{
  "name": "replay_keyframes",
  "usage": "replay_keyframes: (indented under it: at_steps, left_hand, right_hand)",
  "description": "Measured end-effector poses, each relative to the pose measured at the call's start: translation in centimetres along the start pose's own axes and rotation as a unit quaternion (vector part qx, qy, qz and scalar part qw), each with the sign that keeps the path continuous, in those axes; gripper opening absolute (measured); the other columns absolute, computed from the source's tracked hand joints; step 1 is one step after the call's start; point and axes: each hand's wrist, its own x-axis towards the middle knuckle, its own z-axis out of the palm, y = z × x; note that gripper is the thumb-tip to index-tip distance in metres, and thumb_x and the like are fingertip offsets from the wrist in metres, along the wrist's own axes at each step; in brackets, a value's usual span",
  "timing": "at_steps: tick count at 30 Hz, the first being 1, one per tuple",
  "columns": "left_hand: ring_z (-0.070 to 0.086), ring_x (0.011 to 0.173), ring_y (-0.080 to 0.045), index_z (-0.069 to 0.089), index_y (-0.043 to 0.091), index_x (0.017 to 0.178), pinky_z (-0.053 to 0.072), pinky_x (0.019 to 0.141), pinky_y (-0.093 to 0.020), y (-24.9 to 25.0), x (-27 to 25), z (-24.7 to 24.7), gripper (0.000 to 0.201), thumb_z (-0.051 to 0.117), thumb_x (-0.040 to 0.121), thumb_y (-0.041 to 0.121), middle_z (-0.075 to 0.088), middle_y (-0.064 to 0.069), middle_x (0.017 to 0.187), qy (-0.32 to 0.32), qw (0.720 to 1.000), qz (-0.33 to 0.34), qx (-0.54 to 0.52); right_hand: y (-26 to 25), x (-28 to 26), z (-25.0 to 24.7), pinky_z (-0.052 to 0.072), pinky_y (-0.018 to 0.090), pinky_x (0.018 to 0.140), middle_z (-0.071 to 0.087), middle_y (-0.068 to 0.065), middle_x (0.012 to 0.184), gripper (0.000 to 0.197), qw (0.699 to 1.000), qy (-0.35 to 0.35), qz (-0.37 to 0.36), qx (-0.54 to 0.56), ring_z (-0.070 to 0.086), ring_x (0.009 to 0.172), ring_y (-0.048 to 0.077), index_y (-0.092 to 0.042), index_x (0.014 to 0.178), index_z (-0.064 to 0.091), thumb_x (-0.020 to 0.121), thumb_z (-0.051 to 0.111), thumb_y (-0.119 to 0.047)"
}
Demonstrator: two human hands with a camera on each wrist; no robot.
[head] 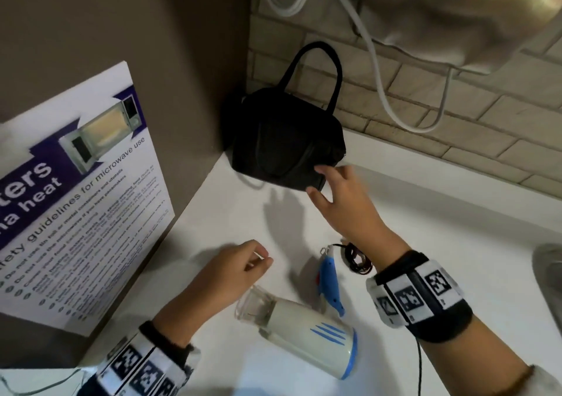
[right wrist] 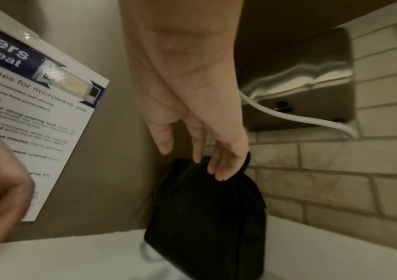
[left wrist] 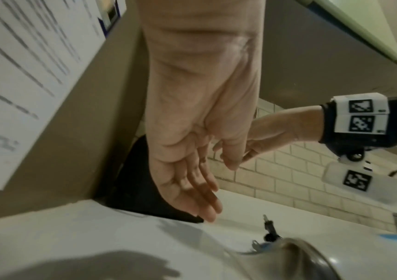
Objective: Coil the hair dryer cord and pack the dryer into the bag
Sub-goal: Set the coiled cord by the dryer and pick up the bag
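Observation:
A black bag (head: pixel 286 140) with a loop handle stands in the corner of the white counter (head: pixel 441 219). My right hand (head: pixel 337 188) reaches to its near lower corner, fingers and thumb spread and touching the fabric. In the right wrist view the fingertips (right wrist: pixel 216 170) rest on the bag (right wrist: pixel 204 217) near its zipper. My left hand (head: pixel 243 261) hovers above the counter with relaxed fingers and holds nothing; the left wrist view shows its palm (left wrist: pixel 192 180) empty. The white and blue hair dryer (head: pixel 304 328) lies on its side below both hands, its dark cord (head: pixel 359 258) bundled beside the folded handle.
A microwave safety poster (head: pixel 76 197) hangs on the brown side wall at left. A metal hand dryer (head: pixel 456 15) with white hoses (head: pixel 377 70) sits on the brick wall above the bag. A sink edge (head: pixel 550 274) shows at the right.

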Motion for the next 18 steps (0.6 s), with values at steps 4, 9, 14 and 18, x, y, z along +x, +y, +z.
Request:
replay_keyframes:
  at_steps: [4,9,14,18]
  left_hand:
    - [0.066,0.084,-0.010,0.064,0.021,0.098,0.053,0.077,-0.029,-0.6,-0.6,-1.9,0.017,0.058,0.090,0.035,0.071,0.005,0.093,0.066,0.997,0.028,0.033]
    - [0.065,0.080,-0.005,0.062,0.026,0.095,0.053,0.073,-0.026,-1.1,-1.2,-2.8,0.013,0.057,0.090,0.037,0.070,0.009,0.088,0.093,0.995,0.035,0.032]
    - [0.063,0.078,-0.002,0.063,0.029,0.094,0.052,0.074,-0.025,-0.9,-2.1,-3.7,0.012,0.056,0.090,0.039,0.070,0.012,0.086,0.101,0.994,0.032,0.021]
    - [0.063,0.088,0.003,0.064,0.028,0.097,0.051,0.079,-0.021,-0.5,-2.2,-4.4,0.012,0.055,0.092,0.034,0.069,0.015,0.092,0.126,0.989,0.072,0.021]
  right_hand:
    - [-2.9,5.8,0.3,0.041,0.054,0.099,0.039,0.015,0.140,0.058,0.995,0.081,-0.023,-0.056,0.042,0.123,0.041,-0.023,0.143,0.037,0.090,0.056,-0.036]
    - [-2.5,10.4,1.5,0.040,0.061,0.097,0.029,0.015,0.148,0.067,0.993,0.018,0.042,-0.110,0.033,0.129,0.045,-0.023,0.148,0.024,0.089,0.057,-0.026]
    - [-1.0,10.9,3.1,0.047,0.050,0.086,0.044,0.018,0.131,0.042,0.985,0.051,0.060,-0.152,0.046,0.115,0.043,-0.008,0.129,0.048,0.087,0.052,-0.003]
    - [-0.1,10.1,2.6,0.048,0.043,0.076,0.052,0.025,0.122,0.032,0.986,0.106,0.002,-0.131,0.056,0.101,0.045,-0.002,0.119,0.054,0.087,0.052,0.001]
